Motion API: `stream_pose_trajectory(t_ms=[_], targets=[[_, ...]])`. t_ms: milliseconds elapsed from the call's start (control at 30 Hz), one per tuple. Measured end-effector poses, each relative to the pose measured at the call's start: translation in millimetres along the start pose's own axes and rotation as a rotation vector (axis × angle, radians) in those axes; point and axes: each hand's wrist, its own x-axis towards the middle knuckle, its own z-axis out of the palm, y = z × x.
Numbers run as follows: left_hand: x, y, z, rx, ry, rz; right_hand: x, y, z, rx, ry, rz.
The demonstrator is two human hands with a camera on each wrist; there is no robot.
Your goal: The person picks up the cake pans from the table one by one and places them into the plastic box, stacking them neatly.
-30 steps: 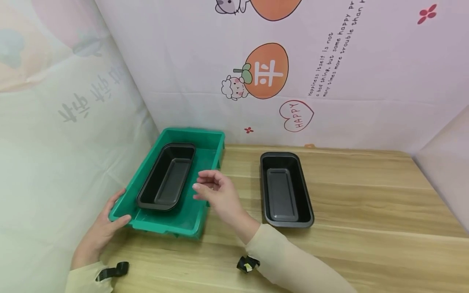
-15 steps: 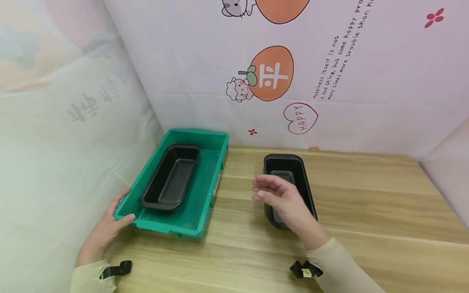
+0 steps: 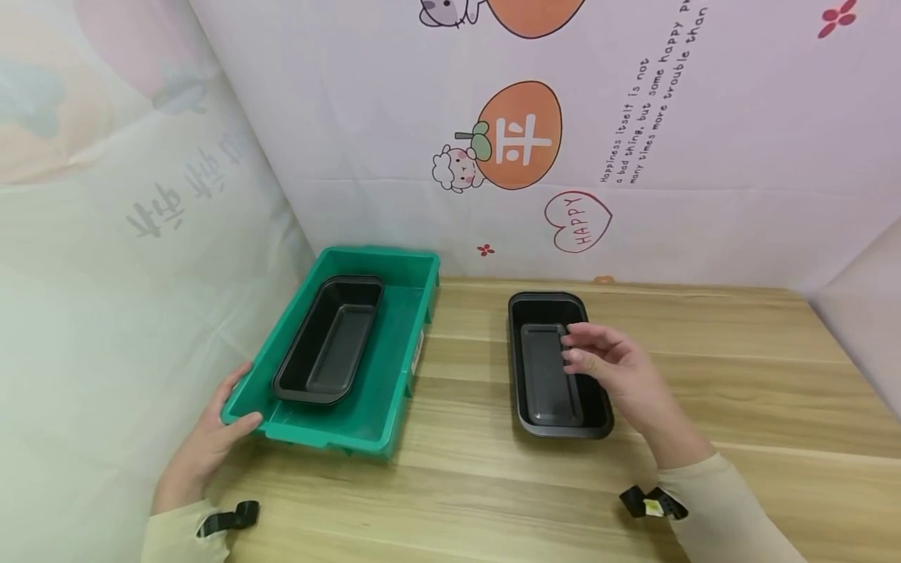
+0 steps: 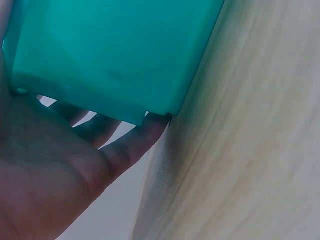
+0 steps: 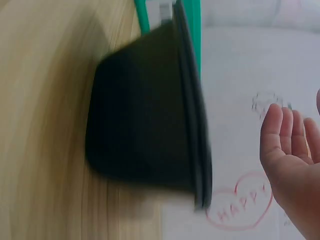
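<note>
My left hand [image 3: 200,450] holds the near left corner of a green plastic tray [image 3: 390,426], thumb over the near rim and fingers around the left side. The left wrist view shows those fingers [image 4: 132,147] behind the tray's wall [image 4: 115,55]. A black loaf pan [image 3: 317,395] lies inside the tray, toward its left side. On the table to the right is a second loaf pan [image 3: 552,375]. My right hand [image 3: 626,375] hovers over that pan's right rim, fingers loosely bent and holding nothing. In the right wrist view, the hand [image 5: 295,160] is apart from the pan [image 5: 145,110].
The wooden table [image 3: 739,375] extends to the right of the second pan. Printed cloth [image 3: 380,141] hangs behind the table, and another cloth wall [image 3: 211,297] stands close to the tray's left side.
My right hand has moved right, from above the tray's right edge across to the second pan's right rim. My left hand keeps its hold on the tray corner; both pans stay in place.
</note>
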Motion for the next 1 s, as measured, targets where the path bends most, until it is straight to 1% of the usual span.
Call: stream_pose_trajectory(t_ms=[100,233,333,400,533,667,733,867,933,1000], targets=[[-0.4,0.7,0.0,-0.004,0.0,0.001,-2.5,0,-16,0.033,0.027,0.028],[-1.6,2.1,0.0,0.005,0.0,-0.003,-5.5,2,-33,0.096,0.039,0.048],[-2.0,2.7,0.5,0.013,0.001,-0.01,-7.9,3,-42,0.095,0.049,0.062],[-1.7,2.7,1.0,0.008,0.002,-0.012,-9.2,5,-46,0.061,0.064,0.079],[-0.7,2.2,1.4,0.019,0.004,-0.013,-11.1,9,-53,-0.05,0.103,0.134],[0.7,1.2,1.3,0.028,0.004,-0.005,-10.6,13,-62,-0.135,0.119,0.181],[0.8,1.0,1.3,0.029,0.002,-0.002,-10.8,17,-66,-0.199,0.117,0.203],[-0.9,0.7,1.3,0.028,0.006,0.007,-12.5,25,-70,-0.349,0.094,0.275],[-1.7,0.0,1.5,0.025,0.014,0.019,-14.2,30,-70,-0.377,0.073,0.299],[-1.7,-1.1,1.9,0.022,0.024,0.035,-15.5,33,-69,-0.372,0.064,0.303]])
